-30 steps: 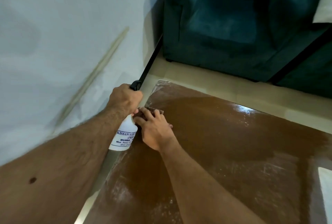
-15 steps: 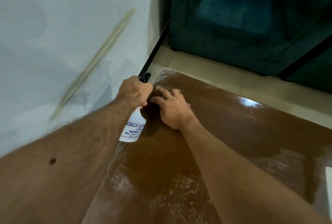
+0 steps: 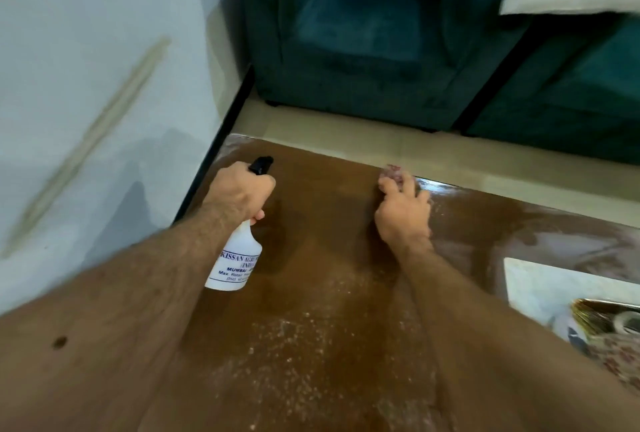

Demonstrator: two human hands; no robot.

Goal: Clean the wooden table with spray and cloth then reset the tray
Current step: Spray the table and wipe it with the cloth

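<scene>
Bottle (image 3: 235, 258) clamped at the neck in left hand (image 3: 242, 191), held above the counter (image 3: 311, 293) near its wall-side edge. Cloth (image 3: 393, 173) pinned under right hand (image 3: 403, 210), fingers pressed down, at the counter's far edge. Tray (image 3: 540, 289) at the counter's right edge.

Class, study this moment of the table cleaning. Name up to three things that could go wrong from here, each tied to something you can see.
1. The right hand presses the cloth at the table's far edge; it may slip off.
2. White specks lie in the near area and may be missed.
3. The left hand holds the spray bottle tilted over the table; it might drip.
</scene>
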